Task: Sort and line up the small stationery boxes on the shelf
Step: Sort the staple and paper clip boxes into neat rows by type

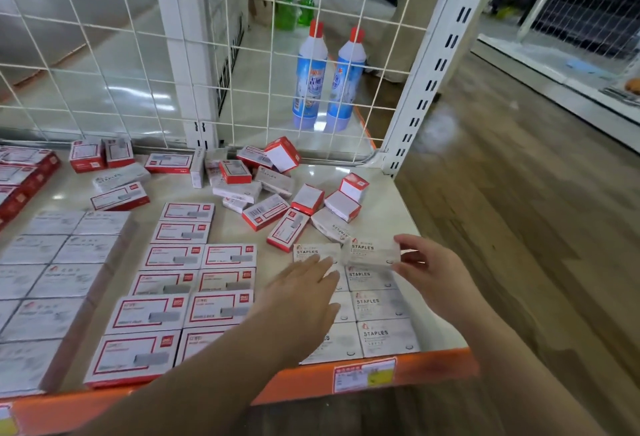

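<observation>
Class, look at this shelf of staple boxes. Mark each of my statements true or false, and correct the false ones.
1. The right hand holds a white box marked STAPLES. True.
2. The left hand grips a red box. False: its fingers lie straight over the white rows and grip nothing.
3. Two blue bottles stand behind the wire mesh. True.
4. Every red box is already lined up. False: a loose pile lies at the back of the shelf.
5. The red rows lie left of the white rows. True.
</observation>
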Motion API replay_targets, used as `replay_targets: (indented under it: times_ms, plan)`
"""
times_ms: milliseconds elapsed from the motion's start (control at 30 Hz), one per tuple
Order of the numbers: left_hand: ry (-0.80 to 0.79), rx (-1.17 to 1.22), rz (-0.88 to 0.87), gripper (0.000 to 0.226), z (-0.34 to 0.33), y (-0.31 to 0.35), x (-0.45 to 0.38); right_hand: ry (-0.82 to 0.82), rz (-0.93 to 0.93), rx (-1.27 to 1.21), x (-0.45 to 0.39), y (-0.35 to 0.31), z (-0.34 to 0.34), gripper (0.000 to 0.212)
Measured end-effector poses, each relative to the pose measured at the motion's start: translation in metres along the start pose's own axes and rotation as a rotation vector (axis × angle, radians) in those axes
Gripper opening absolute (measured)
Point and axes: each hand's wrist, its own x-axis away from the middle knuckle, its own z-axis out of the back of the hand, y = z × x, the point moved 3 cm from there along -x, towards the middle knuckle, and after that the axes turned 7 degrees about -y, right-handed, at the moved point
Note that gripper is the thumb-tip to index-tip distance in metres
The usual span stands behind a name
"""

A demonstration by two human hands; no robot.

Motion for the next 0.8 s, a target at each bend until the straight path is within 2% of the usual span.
replay_targets:
  times_ms: [200, 433, 600, 800]
  plan:
    - [-0.008, -0.016, -0.012, 0.057, -0.005, 0.004, -0.023, -0.035, -0.002, 0.006, -0.013, 0.007, -0.001, 0.038]
    - [0.054, 0.128, 0.022, 0.048, -0.006, 0.004, -0.031, -0.096, 0.023, 0.020, -0.027, 0.005, -0.004, 0.035]
    - [0.073, 0.192, 0.033, 0.039, -0.002, 0.000, -0.036, -0.100, -0.029, -0.024, -0.032, 0.012, -0.008, 0.042]
    - [0.106, 0.168, 0.003, 0.043, -0.001, -0.002, -0.039, -0.101, -0.099, -0.085, -0.035, 0.016, -0.016, 0.043]
